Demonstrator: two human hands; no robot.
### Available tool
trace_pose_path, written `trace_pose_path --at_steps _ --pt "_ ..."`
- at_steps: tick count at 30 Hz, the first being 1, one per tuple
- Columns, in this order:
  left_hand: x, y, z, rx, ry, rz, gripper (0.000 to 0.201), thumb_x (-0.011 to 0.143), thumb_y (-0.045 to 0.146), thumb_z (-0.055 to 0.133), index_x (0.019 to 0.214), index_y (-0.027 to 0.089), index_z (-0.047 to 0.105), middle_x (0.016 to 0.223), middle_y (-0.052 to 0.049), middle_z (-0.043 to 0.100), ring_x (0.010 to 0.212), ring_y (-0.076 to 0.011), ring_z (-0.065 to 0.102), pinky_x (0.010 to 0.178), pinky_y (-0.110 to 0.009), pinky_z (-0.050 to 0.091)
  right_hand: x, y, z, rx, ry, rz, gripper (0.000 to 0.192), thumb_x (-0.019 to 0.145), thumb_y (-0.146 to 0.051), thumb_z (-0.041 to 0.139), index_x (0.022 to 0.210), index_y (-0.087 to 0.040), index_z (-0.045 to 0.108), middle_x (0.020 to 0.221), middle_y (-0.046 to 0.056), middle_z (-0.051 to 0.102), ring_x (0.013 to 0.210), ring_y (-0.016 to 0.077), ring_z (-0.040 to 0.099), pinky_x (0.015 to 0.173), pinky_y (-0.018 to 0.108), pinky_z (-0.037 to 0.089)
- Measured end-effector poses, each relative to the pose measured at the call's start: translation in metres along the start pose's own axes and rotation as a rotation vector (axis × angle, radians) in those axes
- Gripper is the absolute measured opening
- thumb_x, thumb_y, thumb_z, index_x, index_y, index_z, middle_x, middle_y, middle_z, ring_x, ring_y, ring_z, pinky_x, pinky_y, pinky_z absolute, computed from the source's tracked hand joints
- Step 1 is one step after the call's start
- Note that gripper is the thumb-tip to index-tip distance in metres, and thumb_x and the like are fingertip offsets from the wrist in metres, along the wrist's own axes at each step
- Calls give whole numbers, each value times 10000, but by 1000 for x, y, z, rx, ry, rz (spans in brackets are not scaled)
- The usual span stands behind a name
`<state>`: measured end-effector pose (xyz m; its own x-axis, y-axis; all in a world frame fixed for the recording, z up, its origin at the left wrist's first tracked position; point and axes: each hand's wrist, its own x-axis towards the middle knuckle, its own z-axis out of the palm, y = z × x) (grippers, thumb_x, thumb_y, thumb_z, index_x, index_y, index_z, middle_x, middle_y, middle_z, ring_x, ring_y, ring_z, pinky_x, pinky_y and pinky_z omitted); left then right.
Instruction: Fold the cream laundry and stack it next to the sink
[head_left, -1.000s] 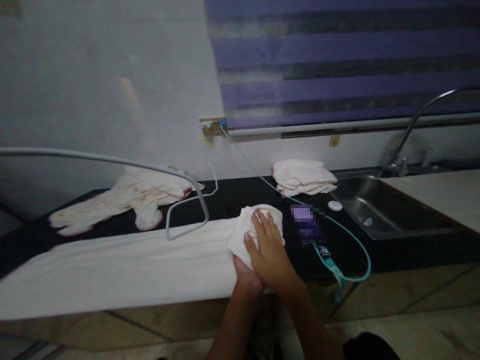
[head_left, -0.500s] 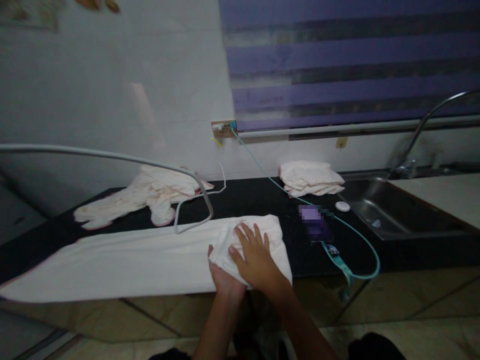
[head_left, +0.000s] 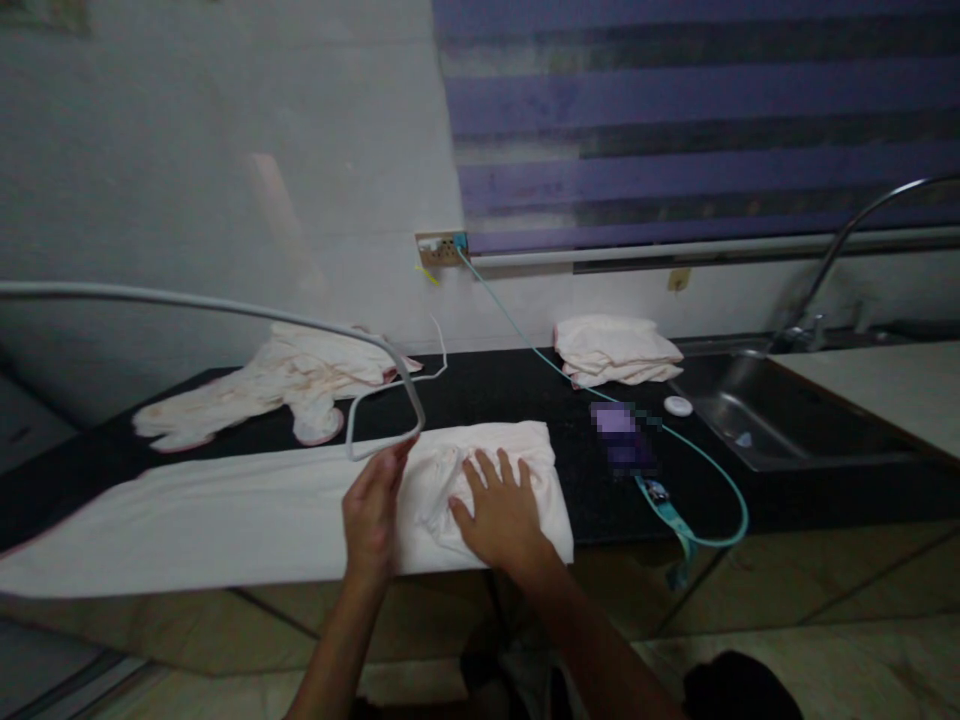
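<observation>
A long white cloth (head_left: 247, 520) with a pink edge lies along the front of the black counter. On its right end, a bunched white part (head_left: 439, 490) of fabric rests on top. My right hand (head_left: 501, 510) presses flat on this end, its fingers spread. Further left, my left hand (head_left: 371, 515) stands on edge over the cloth, fingers stretched out and thumb side up, with nothing plainly held. Its fingertips overlap the lower bend of a grey bent tube (head_left: 416, 405); whether they touch cannot be made out.
Behind the cloth lies a crumpled pile of white garments (head_left: 277, 385). A folded white stack (head_left: 619, 350) sits near the steel sink (head_left: 787, 420). A teal cable (head_left: 739, 500), a partly blurred purple item (head_left: 621, 435) and a small white disc (head_left: 678, 406) are on the right.
My left hand has come out from under the bunched fabric and moved left. My right hand has stayed on the fabric, which now lies down on the long cloth.
</observation>
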<state>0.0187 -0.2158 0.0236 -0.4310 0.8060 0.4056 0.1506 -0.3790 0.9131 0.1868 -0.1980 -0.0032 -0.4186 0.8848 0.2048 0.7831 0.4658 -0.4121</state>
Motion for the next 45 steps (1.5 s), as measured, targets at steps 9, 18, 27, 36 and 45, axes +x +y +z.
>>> trace_pose_path --at_steps 9,18,27,36,45 --pt "-5 -29 37 700 -684 278 498 1057 435 390 1426 203 632 1517 -92 584 1430 -226 510 1276 -436 334 1 24 -17 -35 -75 6 628 1054 -442 378 1637 -210 372 1721 52 289 1612 333 182 1291 572 128" --pt "-24 -30 35 1226 -473 172 543 1051 470 393 1548 306 537 1713 -144 285 1557 -472 269 1214 -678 276 -6 39 -18 -41 -28 10 611 1074 -548 350 1611 -267 429 1694 37 354 1598 309 244 1285 550 173" --pt "-27 -26 46 1280 -611 101 628 1050 508 352 1621 254 418 1654 -293 314 1545 -539 227 1199 -680 251 -15 52 -23 -50 -16 32 622 1060 -536 401 1612 -250 430 1686 52 372 1597 314 246 1289 539 154" --pt "-28 -20 58 1251 -651 113 650 1042 544 401 1628 263 405 1681 -267 273 1558 -522 196 1214 -675 240 -18 67 -28 -42 -28 18 619 1059 -518 415 1605 -229 442 1697 71 351 1599 320 233 1286 558 169" --pt "-51 -15 75 1166 -475 359 684 1030 551 417 1584 153 466 1719 -199 218 1610 -416 143 1272 -697 166 -40 90 -45 170 276 -229 532 1034 -337 460 1538 -169 494 1672 134 389 1604 267 230 1298 503 269"
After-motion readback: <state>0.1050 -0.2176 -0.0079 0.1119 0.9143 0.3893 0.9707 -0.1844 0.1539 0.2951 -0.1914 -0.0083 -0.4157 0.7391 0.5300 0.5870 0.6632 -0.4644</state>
